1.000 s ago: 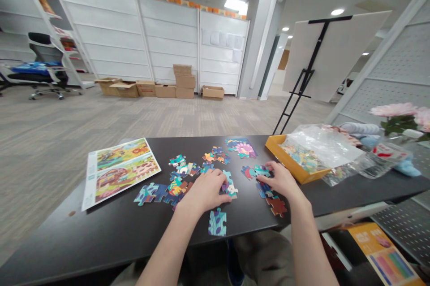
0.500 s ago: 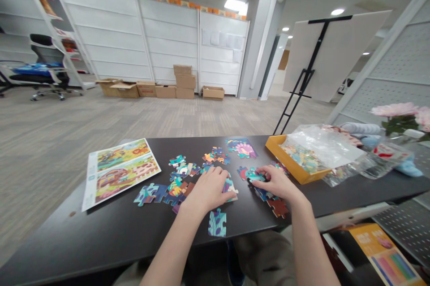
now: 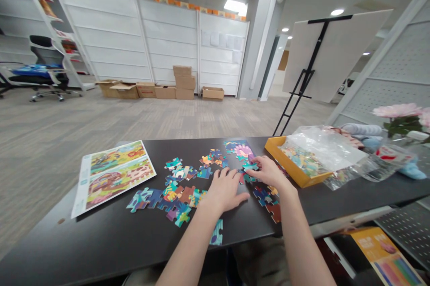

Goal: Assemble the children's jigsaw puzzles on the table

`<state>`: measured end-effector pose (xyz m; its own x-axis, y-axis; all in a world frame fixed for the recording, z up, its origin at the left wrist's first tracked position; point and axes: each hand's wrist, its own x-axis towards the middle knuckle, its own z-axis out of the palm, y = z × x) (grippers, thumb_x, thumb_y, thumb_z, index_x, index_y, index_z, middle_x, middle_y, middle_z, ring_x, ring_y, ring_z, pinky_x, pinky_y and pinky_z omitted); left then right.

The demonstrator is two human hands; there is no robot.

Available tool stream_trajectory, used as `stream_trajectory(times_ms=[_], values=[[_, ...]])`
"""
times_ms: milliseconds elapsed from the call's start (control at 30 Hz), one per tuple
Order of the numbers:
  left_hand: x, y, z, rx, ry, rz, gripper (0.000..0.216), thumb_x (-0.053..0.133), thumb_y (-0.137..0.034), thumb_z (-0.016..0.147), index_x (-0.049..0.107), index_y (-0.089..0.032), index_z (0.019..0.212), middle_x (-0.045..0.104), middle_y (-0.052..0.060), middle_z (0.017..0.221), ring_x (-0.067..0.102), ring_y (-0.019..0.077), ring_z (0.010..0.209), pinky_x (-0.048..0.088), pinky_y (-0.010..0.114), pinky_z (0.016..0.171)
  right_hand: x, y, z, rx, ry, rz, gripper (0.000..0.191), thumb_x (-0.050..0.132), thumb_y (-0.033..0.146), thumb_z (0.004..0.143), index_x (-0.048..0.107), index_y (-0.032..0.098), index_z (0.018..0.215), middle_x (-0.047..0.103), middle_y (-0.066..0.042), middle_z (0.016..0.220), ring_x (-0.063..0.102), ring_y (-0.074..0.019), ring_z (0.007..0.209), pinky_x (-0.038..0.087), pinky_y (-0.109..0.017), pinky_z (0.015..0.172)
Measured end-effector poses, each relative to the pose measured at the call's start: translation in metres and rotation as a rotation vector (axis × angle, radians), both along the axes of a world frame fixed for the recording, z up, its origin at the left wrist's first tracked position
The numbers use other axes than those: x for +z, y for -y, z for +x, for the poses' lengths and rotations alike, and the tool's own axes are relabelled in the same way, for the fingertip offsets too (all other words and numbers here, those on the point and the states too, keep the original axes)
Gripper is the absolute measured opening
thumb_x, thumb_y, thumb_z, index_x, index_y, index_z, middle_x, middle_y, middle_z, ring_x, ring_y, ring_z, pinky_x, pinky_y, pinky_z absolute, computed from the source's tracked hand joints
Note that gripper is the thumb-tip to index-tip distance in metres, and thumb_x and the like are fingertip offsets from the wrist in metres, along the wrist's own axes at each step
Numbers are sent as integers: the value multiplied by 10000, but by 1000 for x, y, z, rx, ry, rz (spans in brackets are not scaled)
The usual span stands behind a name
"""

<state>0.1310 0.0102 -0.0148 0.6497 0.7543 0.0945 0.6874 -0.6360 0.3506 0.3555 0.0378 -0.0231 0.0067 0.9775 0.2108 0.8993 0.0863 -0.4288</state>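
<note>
Well, left hand (image 3: 227,191) palm down

I find my table (image 3: 110,245) black and flat-topped. The yellow box (image 3: 288,162) stands on it, open. Just left of the box lies a joined purple-and-blue puzzle section (image 3: 242,148); left of it and nearer me, a blue-and-brown cluster (image 3: 264,196), partly hidden. Further left of the box I note puzzle pieces (image 3: 178,192), several joined. Farthest left of the box: one printed picture sheet (image 3: 116,174), flat. Right of the box: clear plastic packaging (image 3: 389,152).
</note>
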Motion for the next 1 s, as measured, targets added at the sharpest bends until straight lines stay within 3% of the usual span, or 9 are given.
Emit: stream_trajectory(times_ms=[200, 367, 733, 867, 1000], values=[[1, 0, -1, -85, 90, 21, 445, 676, -522, 833, 630, -232, 1168, 641, 78, 1309, 486, 344, 1298, 358, 529, 1117, -6, 6, 10, -33, 16, 28, 421, 749, 459, 757, 694, 178, 1066, 626, -77, 1018, 645, -174, 764, 512, -295, 758], [3, 1, -1, -121, 108, 37, 314, 684, -480, 839, 652, -249, 1050, 683, 53, 1157, 542, 297, 1201, 424, 454, 1052, -10, -1, -4, -75, 39, 92, 391, 720, 487, 786, 637, 180, 1016, 614, -63, 973, 636, -185, 771, 492, -307, 767], [4, 3, -1, -127, 79, 65, 369, 686, -497, 840, 648, -230, 1092, 666, 71, 1211, 544, 305, 1214, 436, 460, 1043, -12, 0, -28, -185, 119, 56, 421, 683, 540, 827, 630, 199, 1069, 600, -86, 1056, 653, -244, 908, 480, -323, 775], [3, 3, 0, -114, 67, 70, 389, 678, -501, 845, 643, -221, 1113, 661, 84, 1229, 542, 310, 1220, 435, 466, 1046, -14, 2, -27, -105, 158, 82, 474, 687, 492, 847, 638, 219, 1232, 595, -109, 1150, 627, -273, 1037, 482, -348, 868], [3, 2, 0, -109, 53, 67, 395, 678, -493, 846, 639, -214, 1123, 650, 93, 1259, 543, 308, 1221, 436, 464, 1049, -15, 3, -27, -25, 180, 69, 407, 649, 418, 899, 667, 252, 1270, 605, -113, 1177, 582, -288, 1103, 454, -383, 972]])
